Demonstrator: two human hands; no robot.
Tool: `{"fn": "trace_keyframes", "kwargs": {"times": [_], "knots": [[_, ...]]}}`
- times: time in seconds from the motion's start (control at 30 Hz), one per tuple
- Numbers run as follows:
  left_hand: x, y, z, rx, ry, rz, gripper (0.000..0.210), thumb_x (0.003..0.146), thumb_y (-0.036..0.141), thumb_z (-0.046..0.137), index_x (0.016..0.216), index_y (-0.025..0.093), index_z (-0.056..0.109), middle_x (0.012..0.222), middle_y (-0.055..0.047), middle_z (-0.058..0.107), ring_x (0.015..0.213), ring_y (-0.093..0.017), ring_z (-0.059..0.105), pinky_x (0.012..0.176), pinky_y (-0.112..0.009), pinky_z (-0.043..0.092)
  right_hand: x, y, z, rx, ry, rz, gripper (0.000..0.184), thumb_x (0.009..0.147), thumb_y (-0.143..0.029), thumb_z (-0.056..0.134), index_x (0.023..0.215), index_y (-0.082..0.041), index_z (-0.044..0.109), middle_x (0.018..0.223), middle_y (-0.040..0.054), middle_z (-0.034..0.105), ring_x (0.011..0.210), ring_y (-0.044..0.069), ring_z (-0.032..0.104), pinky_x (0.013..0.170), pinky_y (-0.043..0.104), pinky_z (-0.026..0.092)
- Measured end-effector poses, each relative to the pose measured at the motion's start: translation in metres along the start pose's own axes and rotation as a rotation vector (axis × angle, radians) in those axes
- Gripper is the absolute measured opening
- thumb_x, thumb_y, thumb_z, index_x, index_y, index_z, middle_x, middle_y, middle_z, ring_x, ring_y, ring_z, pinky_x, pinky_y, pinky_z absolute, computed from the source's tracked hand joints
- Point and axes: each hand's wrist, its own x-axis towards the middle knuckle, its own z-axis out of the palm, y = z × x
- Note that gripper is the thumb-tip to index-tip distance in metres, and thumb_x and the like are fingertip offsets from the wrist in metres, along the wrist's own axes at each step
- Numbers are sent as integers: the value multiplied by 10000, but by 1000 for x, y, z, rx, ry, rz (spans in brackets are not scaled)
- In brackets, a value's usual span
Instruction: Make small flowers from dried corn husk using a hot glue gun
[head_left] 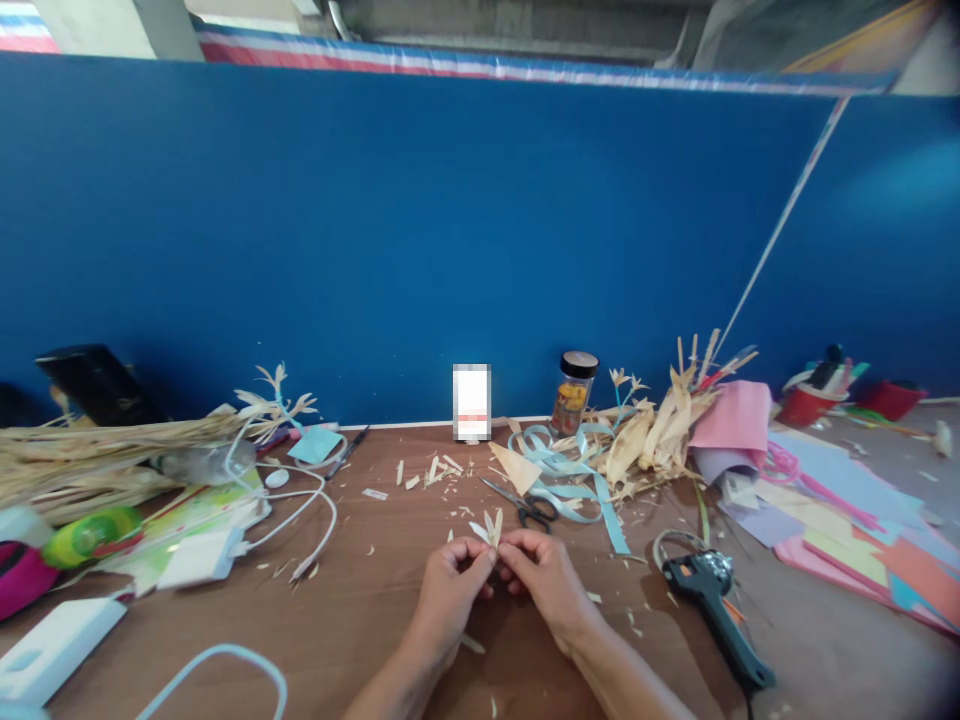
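Close together at the front middle of the table, my left hand (459, 580) and my right hand (541, 575) both pinch a small flower of pale dried husk petals (491, 527). Its petals point up between my fingertips, while its base is hidden by them. Just beyond my right hand lie black-handled scissors (534, 508), blades pointing left. A cut piece of tan husk (516, 468) and a curled light blue ribbon (581, 490) lie behind the scissors. Small husk scraps (442, 470) are scattered over the tabletop.
On the right are a glue gun (716, 610), a husk bundle (652, 430) and coloured paper sheets (862, 520). A dark-lidded jar (575, 395) stands by the blue partition (450, 220). To the left lie white cables (322, 495), a white adapter (202, 558), dried stalks (112, 455) and a green bottle (90, 535).
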Motion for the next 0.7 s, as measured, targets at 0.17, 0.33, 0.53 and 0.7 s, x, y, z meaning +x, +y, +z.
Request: {"fn": "trace_keyframes", "kwargs": {"times": [0.17, 0.33, 0.53, 0.7], "knots": [[1, -1, -1, 2, -11, 11, 225, 615, 339, 640, 560, 133, 567, 506, 22, 552, 424, -70, 451, 437, -171, 351, 1, 1, -1, -4, -20, -19, 294, 684, -407, 574, 768, -130, 624, 561, -11, 561, 502, 94, 502, 453, 179, 398], [2, -3, -1, 28, -42, 23, 219, 641, 326, 621, 567, 124, 578, 504, 22, 540, 427, -64, 442, 431, -164, 340, 0, -1, 0, 1, -5, -13, 281, 679, -397, 579, 772, -136, 628, 556, -14, 564, 484, 91, 497, 441, 181, 398], [0, -2, -1, 13, -59, 47, 172, 656, 287, 608, 640, 117, 631, 557, 12, 556, 455, -64, 451, 440, -161, 349, 1, -3, 1, 22, 20, -18, 249, 678, -363, 588, 759, -129, 619, 558, -10, 563, 515, 100, 509, 453, 183, 408], [0, 1, -1, 0, -71, 33, 183, 660, 299, 607, 655, 120, 638, 522, 17, 546, 443, -66, 442, 438, -166, 343, 0, -3, 1, 22, 20, -23, 236, 692, -344, 579, 764, -121, 608, 555, -8, 557, 512, 95, 500, 456, 181, 404]]}}
